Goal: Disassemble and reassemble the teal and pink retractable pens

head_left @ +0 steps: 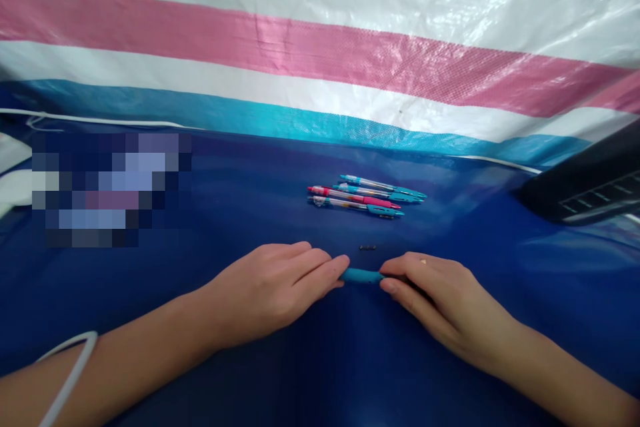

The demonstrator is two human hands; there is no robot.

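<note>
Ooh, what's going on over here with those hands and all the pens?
Someone is holding a slim blue piece between their two bare hands. The left hand grips one end, and the right hand pinches the other between thumb and finger. Just beyond it, a small dark piece lies on the blue table. Farther back is a bunch of pens, one pinkish-red and the others blue.

White glare across the striped sheet (320,47), strongest upper right; dim blue tabletop (240,207), pixelated patch (110,190) left
</note>
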